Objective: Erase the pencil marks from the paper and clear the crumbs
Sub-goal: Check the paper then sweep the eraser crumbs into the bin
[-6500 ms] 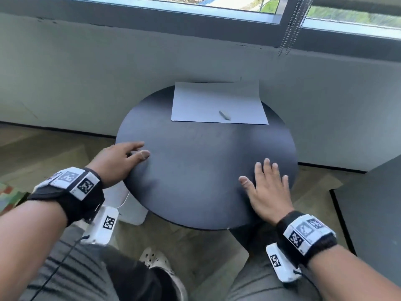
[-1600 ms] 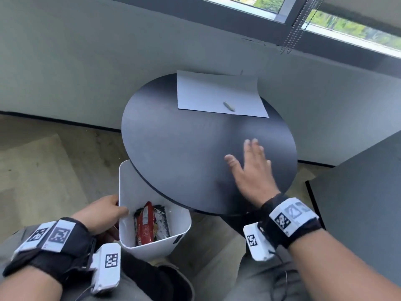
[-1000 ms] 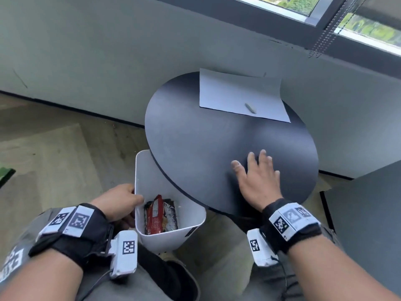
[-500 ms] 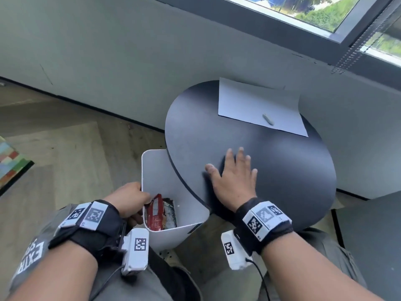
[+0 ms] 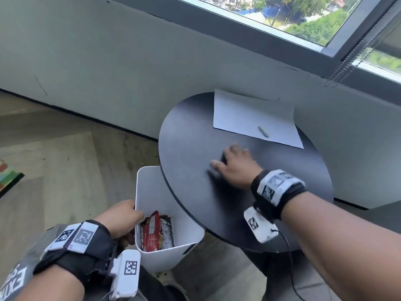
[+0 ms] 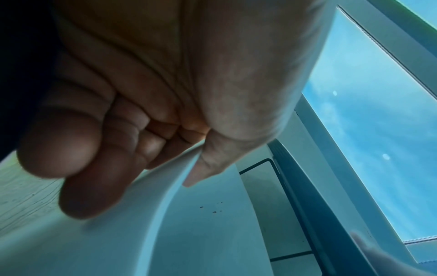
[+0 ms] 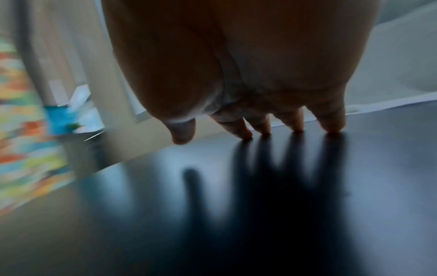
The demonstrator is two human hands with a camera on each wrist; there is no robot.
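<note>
A white sheet of paper (image 5: 253,118) lies at the far side of the round black table (image 5: 195,135), with a small grey eraser (image 5: 263,131) on it. My right hand (image 5: 233,166) lies flat on the tabletop below the paper, fingers straight, and is blurred. In the right wrist view its fingertips (image 7: 246,134) touch the dark surface. My left hand (image 5: 121,220) grips the rim of a white bin (image 5: 152,183) held under the table's left edge. In the left wrist view the thumb (image 6: 203,168) lies inside the rim and the fingers (image 6: 94,186) outside.
The bin holds a red snack wrapper (image 5: 152,231) and other rubbish. A grey wall (image 5: 130,61) with a window above stands right behind the table. Wooden floor (image 5: 54,159) lies to the left, with a colourful mat (image 5: 8,177) at the far left edge.
My right hand has slid from near the table's front left edge back toward the middle and the paper. The left hand keeps holding the bin under the edge. The head view has swung left.
</note>
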